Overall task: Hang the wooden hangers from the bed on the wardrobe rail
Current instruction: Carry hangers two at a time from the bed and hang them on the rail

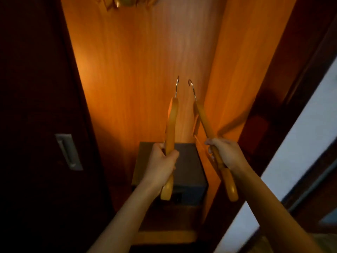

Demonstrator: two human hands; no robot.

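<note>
Inside the open wardrobe I hold two wooden hangers with metal hooks pointing up. My left hand (162,159) grips the lower arm of the left hanger (171,123), which stands nearly upright. My right hand (224,154) grips the right hanger (204,117), tilted to the upper left. Both hooks end about mid-height against the orange back panel, well below the top edge. There, several hangers (127,1) hang at the top; the rail itself is out of view.
A dark grey safe box (187,170) sits on the wardrobe shelf (164,236) right under my hands. A dark sliding door with a metal recessed handle (68,151) stands at the left. A dark door frame and a white wall (299,143) are at the right.
</note>
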